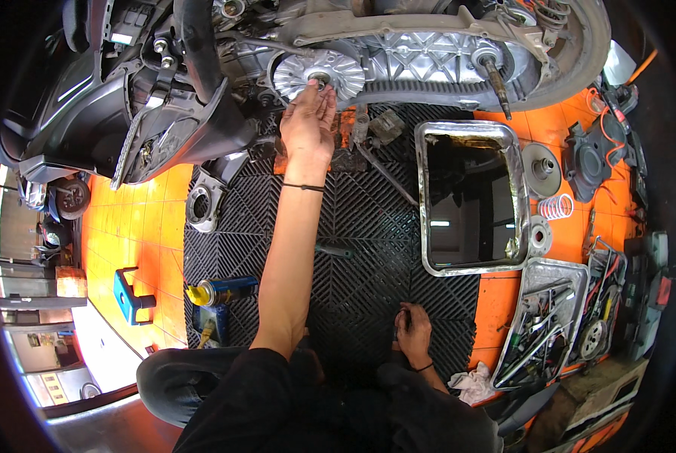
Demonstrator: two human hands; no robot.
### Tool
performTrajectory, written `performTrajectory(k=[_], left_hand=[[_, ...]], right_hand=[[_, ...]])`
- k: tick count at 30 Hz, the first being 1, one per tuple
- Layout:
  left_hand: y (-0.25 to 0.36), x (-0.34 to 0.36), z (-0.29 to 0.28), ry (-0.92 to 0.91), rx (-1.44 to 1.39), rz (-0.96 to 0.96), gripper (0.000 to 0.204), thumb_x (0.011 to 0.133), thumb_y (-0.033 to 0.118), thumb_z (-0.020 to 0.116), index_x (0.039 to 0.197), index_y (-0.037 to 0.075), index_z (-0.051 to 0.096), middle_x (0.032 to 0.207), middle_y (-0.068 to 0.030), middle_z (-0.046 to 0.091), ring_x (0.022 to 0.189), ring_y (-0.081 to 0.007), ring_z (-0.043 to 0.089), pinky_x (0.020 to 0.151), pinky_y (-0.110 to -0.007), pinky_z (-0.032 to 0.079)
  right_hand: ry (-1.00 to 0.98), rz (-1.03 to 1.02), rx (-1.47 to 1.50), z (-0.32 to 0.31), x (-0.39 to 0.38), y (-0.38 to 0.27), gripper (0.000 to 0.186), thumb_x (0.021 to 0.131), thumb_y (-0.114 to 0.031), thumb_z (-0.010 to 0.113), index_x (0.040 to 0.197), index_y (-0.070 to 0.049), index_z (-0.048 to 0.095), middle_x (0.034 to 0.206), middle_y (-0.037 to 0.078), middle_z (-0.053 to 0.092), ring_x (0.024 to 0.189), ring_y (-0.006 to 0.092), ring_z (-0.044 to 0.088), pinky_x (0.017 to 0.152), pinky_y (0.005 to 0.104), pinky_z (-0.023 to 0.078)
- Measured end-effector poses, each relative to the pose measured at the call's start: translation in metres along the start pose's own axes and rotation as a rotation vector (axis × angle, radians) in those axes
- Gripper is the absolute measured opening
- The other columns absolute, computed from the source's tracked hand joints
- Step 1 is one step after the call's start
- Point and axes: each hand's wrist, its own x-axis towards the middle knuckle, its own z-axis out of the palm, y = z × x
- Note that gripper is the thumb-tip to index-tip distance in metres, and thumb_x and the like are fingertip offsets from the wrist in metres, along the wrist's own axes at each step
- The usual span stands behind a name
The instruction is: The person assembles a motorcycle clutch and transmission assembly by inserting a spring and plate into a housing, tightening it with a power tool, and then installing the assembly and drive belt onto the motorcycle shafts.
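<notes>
Watching through the head camera, I have the left hand (307, 124) raised to the finned metal pulley (292, 75), fingers partly bent at its hub (320, 78). Fingertips appear to touch; I cannot tell if they grip anything. The pulley sits in the scooter's uncovered drive case, near the top of my view, with a ribbed belt (421, 88) running off to its right and a bare shaft (495, 84) jutting out beyond.

Right hand (414, 332) is low, near the knees, fingers curled; contents, if any, I cannot make out.

Black ribbed mat (368, 200) below. On its right, a metal pan (424, 204) of dark, reflective liquid; just beside that, a loose pulley disc (540, 171) and a white coil spring (556, 207). A yellow-capped spray can (232, 290) lies left of the forearm.
</notes>
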Motion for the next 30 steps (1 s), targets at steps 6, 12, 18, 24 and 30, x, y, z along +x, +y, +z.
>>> performTrajectory(k=[6,12,18,24,30], left_hand=[[-0.021,0.001,0.002,0.069,0.547,0.649,0.025,0.091,0.013,0.072,0.098,-0.008,0.06,0.086,-0.0161,0.071,0.077,-0.0191,0.07,0.071,-0.03,0.058],[-0.018,-0.014,0.004,0.144,0.743,0.743,0.024,0.086,0.008,0.075,0.103,-0.008,0.069,0.088,-0.013,0.074,0.082,-0.015,0.07,0.075,-0.028,0.056],[-0.019,-0.004,-0.012,0.049,0.506,0.628,0.023,0.087,0.006,0.075,0.104,-0.009,0.07,0.098,-0.0112,0.073,0.088,-0.0154,0.07,0.08,-0.027,0.055],[-0.015,-0.004,-0.014,0.028,0.443,0.504,0.022,0.088,0.006,0.075,0.104,-0.009,0.07,0.093,-0.0105,0.073,0.083,-0.0131,0.069,0.077,-0.025,0.054],[-0.008,0.003,-0.023,-0.027,0.568,0.485,0.023,0.089,0.007,0.074,0.106,-0.008,0.069,0.092,-0.0112,0.072,0.081,-0.0147,0.07,0.076,-0.025,0.055]], right_hand=[[-0.014,0.039,0.027,0.003,-0.004,0.003,0.019,0.086,0.0,0.06,0.103,0.003,0.065,0.092,0.019,0.065,0.084,0.0346,0.065,0.078,0.042,0.051],[-0.026,0.055,0.044,0.007,-0.007,0.005,0.019,0.086,0.001,0.06,0.104,0.003,0.066,0.09,0.018,0.065,0.083,0.0328,0.065,0.077,0.0416,0.051],[-0.04,0.056,0.053,0.011,-0.009,0.015,0.017,0.087,0.002,0.059,0.103,0.004,0.065,0.085,0.016,0.064,0.078,0.0304,0.065,0.073,0.0401,0.051],[-0.029,0.042,0.034,0.007,-0.006,0.007,0.016,0.087,0.002,0.06,0.103,0.004,0.065,0.082,0.015,0.064,0.074,0.0289,0.064,0.071,0.0391,0.052],[-0.027,0.044,0.019,0.011,-0.006,0.007,0.016,0.087,0.002,0.06,0.102,0.004,0.065,0.082,0.015,0.064,0.073,0.0283,0.064,0.07,0.0387,0.052]])
